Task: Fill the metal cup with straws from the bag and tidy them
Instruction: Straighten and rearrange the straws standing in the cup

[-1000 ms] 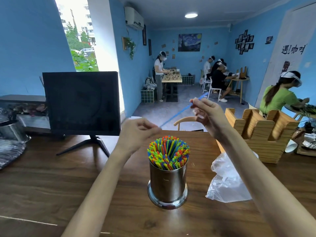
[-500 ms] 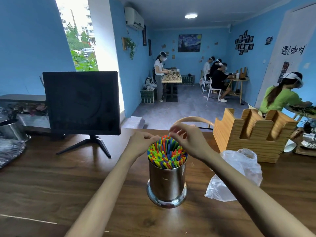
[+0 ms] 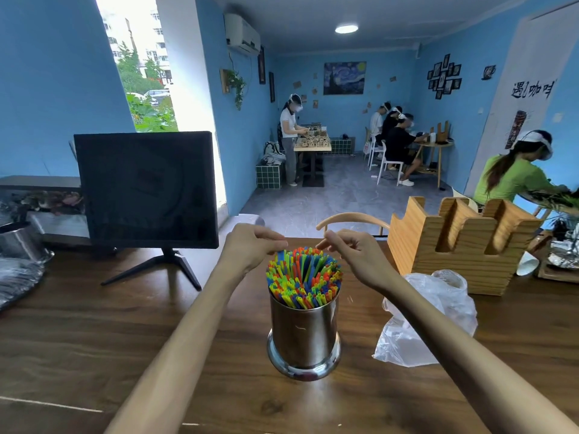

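Observation:
A shiny metal cup (image 3: 304, 333) stands on the wooden table (image 3: 94, 339) straight in front of me. It is packed with upright coloured straws (image 3: 302, 277). My left hand (image 3: 250, 245) hovers at the far left of the straw tops, its loosely curled fingertips just over a blue straw that stands slightly taller than the others. My right hand (image 3: 351, 252) is at the far right of the tops, forefinger reaching inward, and holds nothing. A crumpled clear plastic bag (image 3: 438, 311) lies right of the cup, behind my right forearm.
A black monitor (image 3: 145, 189) on a stand is at the back left. A wooden slotted holder (image 3: 454, 245) stands at the back right, with a chair back (image 3: 354, 219) behind the table. A metal pot (image 3: 18, 242) sits at the far left. Several people work at tables further back.
The long blue straw held up between both hands went down into the cup. My right hand then drew off to the right and my left hand lifted slightly from the straw tops.

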`<state>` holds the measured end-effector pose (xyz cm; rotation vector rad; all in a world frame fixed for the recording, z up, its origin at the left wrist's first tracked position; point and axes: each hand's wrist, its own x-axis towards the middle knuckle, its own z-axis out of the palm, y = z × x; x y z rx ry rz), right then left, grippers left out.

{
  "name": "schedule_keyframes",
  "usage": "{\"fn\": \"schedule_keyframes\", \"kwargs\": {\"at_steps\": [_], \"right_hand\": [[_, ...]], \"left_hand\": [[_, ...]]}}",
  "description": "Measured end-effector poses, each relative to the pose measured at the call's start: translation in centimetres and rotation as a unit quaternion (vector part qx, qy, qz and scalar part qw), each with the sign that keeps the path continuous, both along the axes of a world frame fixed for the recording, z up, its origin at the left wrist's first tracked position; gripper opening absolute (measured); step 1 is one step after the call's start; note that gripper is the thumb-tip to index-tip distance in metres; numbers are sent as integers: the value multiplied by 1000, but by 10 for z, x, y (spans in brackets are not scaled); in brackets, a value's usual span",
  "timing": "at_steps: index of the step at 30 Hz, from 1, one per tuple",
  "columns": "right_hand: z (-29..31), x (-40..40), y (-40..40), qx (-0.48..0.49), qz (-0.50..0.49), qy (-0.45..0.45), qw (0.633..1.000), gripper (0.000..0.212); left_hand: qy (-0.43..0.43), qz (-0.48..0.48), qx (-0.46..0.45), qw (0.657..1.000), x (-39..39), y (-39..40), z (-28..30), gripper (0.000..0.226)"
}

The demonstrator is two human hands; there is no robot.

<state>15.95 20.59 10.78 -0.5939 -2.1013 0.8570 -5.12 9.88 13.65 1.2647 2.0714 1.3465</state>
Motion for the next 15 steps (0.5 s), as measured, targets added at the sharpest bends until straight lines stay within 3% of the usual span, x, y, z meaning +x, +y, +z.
{"fn": "schedule_keyframes", "kwargs": {"at_steps": [4, 9, 15], "right_hand": [[3, -1, -1, 0, 0, 1, 1000, 40], [12, -9, -5, 8, 7, -10, 1000, 25], [27, -30, -23, -14, 90, 26, 996, 25]], "left_hand": [[14, -40, 50, 998, 5, -6, 15, 15], [88, -91, 209, 970, 19, -13, 34, 17], [111, -98, 298, 943, 37, -16, 48, 23]]}}
